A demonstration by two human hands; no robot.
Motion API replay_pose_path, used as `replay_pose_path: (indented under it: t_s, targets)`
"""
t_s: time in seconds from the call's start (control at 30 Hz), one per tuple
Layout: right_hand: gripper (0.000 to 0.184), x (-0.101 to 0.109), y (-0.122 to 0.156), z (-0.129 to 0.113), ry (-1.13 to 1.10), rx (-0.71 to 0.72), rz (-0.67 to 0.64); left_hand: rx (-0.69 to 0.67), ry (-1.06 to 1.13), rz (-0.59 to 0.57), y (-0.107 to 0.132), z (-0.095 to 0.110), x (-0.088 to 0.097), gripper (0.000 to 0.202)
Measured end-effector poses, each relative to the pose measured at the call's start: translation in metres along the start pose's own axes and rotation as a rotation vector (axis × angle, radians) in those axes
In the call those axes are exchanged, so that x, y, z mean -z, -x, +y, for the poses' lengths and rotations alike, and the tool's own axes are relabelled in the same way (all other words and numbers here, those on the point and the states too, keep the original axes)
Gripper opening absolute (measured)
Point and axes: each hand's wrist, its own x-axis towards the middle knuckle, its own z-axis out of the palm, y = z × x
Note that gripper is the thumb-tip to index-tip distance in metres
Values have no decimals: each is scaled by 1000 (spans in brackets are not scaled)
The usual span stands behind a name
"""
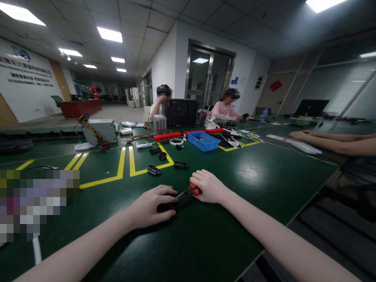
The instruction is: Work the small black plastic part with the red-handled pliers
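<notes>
My right hand (pixel 208 186) is closed around the red handles of a pair of pliers (pixel 188 192), whose metal jaws point left toward my left hand. My left hand (pixel 151 205) curls over a small black part (pixel 165 206) on the green table (pixel 249 188), gripping it where the plier tips meet it. The part is mostly hidden under my fingers. Both hands rest on the table near its front edge.
Small black parts (pixel 154 169) lie among yellow floor-style tape lines (pixel 121 164). Farther back are a blue bin (pixel 203 141), a red strip (pixel 168 136), a power supply box (pixel 100 131) and a tape roll (pixel 176 141). Two people sit across; another person's arms (pixel 337 141) rest at right.
</notes>
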Motion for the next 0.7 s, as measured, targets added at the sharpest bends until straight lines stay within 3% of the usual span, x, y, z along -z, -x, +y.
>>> replay_pose_path:
  t_s: [0.7]
  targets:
    - [12, -2, 2, 6, 7, -19, -6, 35, -124, 82, 0, -3, -6, 31]
